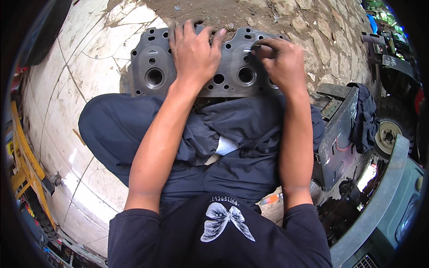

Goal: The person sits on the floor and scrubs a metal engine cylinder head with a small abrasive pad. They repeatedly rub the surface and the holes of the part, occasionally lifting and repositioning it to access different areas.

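Note:
A grey metal engine cylinder head [233, 67] lies in front of my crossed legs, its flat face turned up. Round ports and several small bolt holes dot that face. My left hand [195, 56] rests on it left of the middle, fingers spread and stretched toward the far edge. Over the right part is my right hand [282, 64], its fingers curled and thumb and forefinger brought together beside a small hole. A small bright spot shows by those fingertips; whether it is something held or a glint, I cannot make out.
Cracked pale tiles [67, 120] cover the floor at left; dirt and stone paving [324, 42] lie beyond. At right stand a dark metal box [337, 138], a black cloth [364, 118], a wheel [388, 133] and a curved vehicle bumper [380, 201]. A yellow frame [27, 156] is far left.

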Action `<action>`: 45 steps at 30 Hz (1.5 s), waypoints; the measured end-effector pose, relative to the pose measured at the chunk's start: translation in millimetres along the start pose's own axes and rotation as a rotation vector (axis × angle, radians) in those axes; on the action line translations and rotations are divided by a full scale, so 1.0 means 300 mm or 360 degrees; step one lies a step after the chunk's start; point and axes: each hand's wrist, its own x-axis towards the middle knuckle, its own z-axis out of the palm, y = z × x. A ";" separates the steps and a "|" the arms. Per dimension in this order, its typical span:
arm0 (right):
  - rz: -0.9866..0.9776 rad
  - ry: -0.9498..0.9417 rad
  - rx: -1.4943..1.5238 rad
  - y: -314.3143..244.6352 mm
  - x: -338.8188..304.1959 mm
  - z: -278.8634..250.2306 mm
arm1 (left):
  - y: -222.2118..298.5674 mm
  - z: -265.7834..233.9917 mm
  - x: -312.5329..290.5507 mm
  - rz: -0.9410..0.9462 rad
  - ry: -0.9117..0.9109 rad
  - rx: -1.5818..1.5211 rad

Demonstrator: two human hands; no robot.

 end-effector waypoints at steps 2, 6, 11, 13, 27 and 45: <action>0.0008 -0.0020 0.0018 -0.008 0.003 0.015 | -0.002 -0.002 0.002 0.0009 -0.0011 -0.0006; -0.0022 -0.0027 -0.0023 -0.032 0.008 0.027 | -0.001 0.000 0.003 0.0037 0.0010 0.0029; -0.0057 -0.0027 -0.0041 -0.044 0.010 0.034 | -0.004 -0.002 0.002 0.0026 0.0013 -0.0019; -0.0038 -0.0023 -0.0007 -0.031 0.011 0.025 | -0.001 -0.005 0.001 0.0025 0.0006 -0.0025; -0.0056 -0.0133 -0.0065 -0.072 -0.004 0.025 | -0.006 -0.005 -0.002 0.0075 -0.0011 0.0227; -0.0295 -0.0266 -0.0163 -0.009 0.001 0.018 | 0.001 0.004 -0.002 0.0077 0.0077 0.0029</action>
